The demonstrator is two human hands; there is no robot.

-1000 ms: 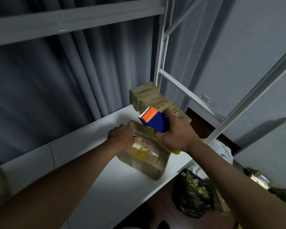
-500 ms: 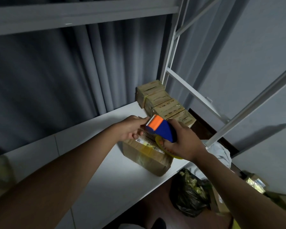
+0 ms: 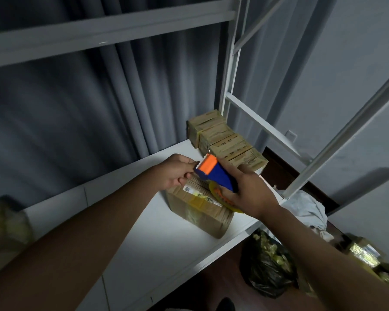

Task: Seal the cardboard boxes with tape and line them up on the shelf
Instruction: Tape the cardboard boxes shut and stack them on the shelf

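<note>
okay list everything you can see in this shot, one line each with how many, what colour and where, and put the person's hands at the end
cardboard box being sealed: one, brown with white labels, near the shelf's front edge under both hands
lined-up boxes: four, brown, in a row at the shelf's right end
tape dispenser: one, blue with orange head and yellow roll, above the box
shelf: white board on a white metal frame
curtain: grey, behind the shelf
black bag: one, on the floor below the shelf's front
white cloth: one, right of the shelf
left hand: fingers curled at the dispenser's head; what they pinch is unclear
right hand: grips the tape dispenser
</note>
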